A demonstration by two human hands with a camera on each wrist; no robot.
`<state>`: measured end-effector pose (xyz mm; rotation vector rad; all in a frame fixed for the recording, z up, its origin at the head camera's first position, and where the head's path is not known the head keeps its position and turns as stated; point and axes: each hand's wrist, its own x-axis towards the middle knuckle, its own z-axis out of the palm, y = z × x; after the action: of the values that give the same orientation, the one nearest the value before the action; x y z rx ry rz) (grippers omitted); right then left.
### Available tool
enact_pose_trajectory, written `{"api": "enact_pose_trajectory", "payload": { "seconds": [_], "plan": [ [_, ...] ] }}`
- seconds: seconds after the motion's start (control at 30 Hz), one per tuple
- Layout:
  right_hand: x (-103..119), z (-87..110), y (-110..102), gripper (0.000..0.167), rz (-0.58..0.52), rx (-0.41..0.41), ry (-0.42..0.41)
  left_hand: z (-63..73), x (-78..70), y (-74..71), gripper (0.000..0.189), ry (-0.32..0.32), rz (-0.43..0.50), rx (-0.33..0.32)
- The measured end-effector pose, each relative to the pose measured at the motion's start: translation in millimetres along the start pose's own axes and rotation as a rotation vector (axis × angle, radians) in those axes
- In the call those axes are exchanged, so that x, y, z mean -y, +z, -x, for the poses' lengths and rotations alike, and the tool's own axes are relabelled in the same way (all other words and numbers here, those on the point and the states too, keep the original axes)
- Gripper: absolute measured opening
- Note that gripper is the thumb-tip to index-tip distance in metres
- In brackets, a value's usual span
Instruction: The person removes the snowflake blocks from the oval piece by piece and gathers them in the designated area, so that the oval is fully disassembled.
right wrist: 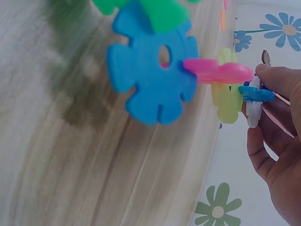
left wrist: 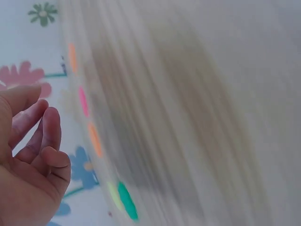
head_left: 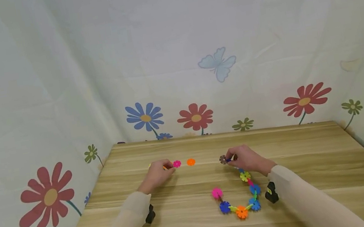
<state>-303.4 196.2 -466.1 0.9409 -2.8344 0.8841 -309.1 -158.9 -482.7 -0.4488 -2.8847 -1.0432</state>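
My right hand (head_left: 248, 158) pinches the far end of a chain of notched, flower-shaped plastic discs. Beside its fingertips shows a brown disc (head_left: 223, 159); a white disc (right wrist: 254, 103) and a blue disc (right wrist: 257, 93) sit at the fingers in the right wrist view. From there the chain curves over the table through a yellow-green disc (head_left: 245, 176), blue ones and an orange disc (head_left: 242, 212) to a pink disc (head_left: 217, 193). My left hand (head_left: 157, 174), fingers loosely bent with nothing visible between them, hovers by a loose pink disc (head_left: 177, 164).
Another loose orange disc (head_left: 191, 162) lies right of the pink one. In the left wrist view, a second orange disc (left wrist: 95, 140), a yellow-green disc (left wrist: 114, 195) and a green disc (left wrist: 127, 201) continue the row. A flower-printed cloth (head_left: 162, 81) hangs behind the wooden table (head_left: 178, 225).
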Motion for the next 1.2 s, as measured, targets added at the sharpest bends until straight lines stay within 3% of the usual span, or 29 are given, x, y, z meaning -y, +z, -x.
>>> {"api": "enact_pose_trajectory", "payload": {
  "seconds": [0.33,0.53,0.67,0.8,1.0,1.2],
  "plan": [
    [1.5,-0.9,3.6,0.008,0.018,0.003,-0.013,-14.2,-46.8,33.8,0.005,0.011,0.144,0.01],
    [3.6,-2.8,5.4,0.008,0.034,0.004,-0.029,-19.3,-65.7,56.3,0.013,-0.064,0.344,0.065],
    [6.4,-4.1,6.7,0.009,0.035,0.004,-0.04,-22.6,-75.9,69.3,0.017,-0.102,0.458,0.098],
    [7.9,-4.6,7.8,0.01,0.044,0.009,-0.042,-24.3,-86.3,77.6,0.02,-0.09,0.529,0.123],
    [8.6,-5.2,9.6,0.009,0.047,0.016,-0.05,-25.9,-94.2,87.1,0.02,-0.06,0.563,0.145],
    [10.5,-4.9,9.2,0.009,0.057,0.017,-0.06,-28.4,-93.5,95.2,0.021,-0.11,0.627,0.186]
  ]
}}
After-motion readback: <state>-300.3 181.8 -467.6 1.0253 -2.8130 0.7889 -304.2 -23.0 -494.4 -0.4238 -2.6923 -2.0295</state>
